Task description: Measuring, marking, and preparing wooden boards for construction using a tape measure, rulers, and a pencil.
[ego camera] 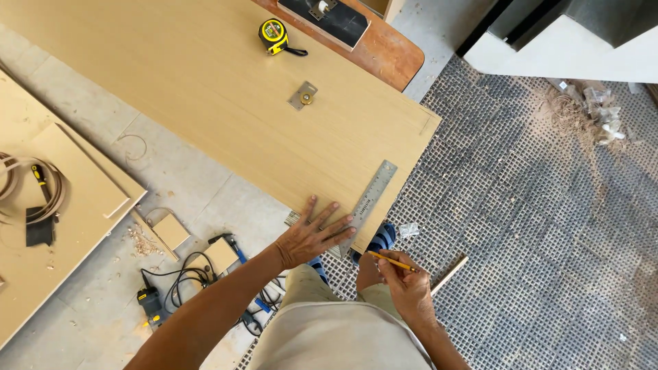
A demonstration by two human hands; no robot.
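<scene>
R hand [404, 277] pinched shut on yellow pencil [391, 260], off the board's near edge. L hand [312, 236] spread flat, fingers apart, pinning steel ruler [370, 202] to wood panel [226, 89]. No line visible along ruler yet. Further up: metal hinge plate [303, 95], then tape measure [273, 35].

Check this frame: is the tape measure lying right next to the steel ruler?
No: the yellow tape measure lies at the board's far end, well apart from the steel ruler under the left hand.
</scene>
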